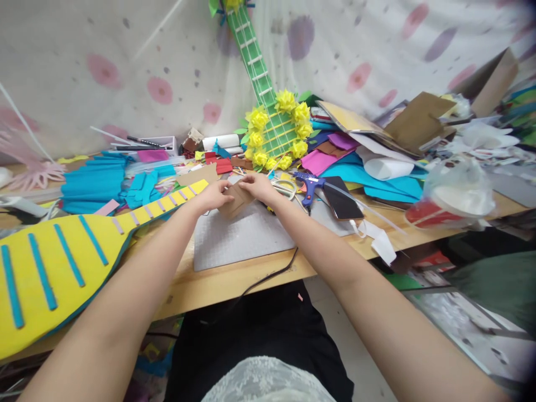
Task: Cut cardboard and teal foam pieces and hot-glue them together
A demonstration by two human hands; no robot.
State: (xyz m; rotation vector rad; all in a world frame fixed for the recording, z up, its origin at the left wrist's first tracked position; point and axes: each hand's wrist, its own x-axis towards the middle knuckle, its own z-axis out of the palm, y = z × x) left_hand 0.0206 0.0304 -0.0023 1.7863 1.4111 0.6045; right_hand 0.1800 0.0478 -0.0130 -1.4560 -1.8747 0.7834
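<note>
Hanging beyond the cardboard, a spotted curtain backs the cluttered table.

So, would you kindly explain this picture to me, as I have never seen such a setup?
There is no machine here: these are a person's bare hands, the left hand and the right hand. The one picture comes from a camera worn on the head, looking forward and down. Both hands hold brown cardboard over a grey mat on a wooden table. Around them are a glue gun, a phone, a yellow cutout and, behind, a green guitar.
</note>
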